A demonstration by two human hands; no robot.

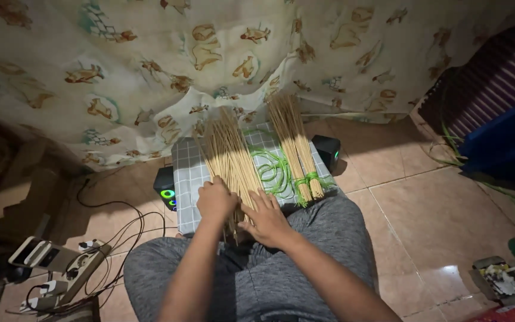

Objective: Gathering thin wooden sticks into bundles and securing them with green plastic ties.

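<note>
Both hands on a loose sheaf of thin sticks at the near edge of a low counter.

The left hand (216, 200) is curled closed around the near end of the loose stick bundle (231, 160); the right hand (267, 219) lies flat, fingers spread, pressing the same end. The bundle's long axis runs straight away from the person, fanning out toward the patterned curtain (150, 65). It rests on the checked counter (187, 173). A second bundle tied with green cord (298, 149) lies parallel, just right of the right hand, untouched, with loose green cord (272, 170) between the two.
</note>
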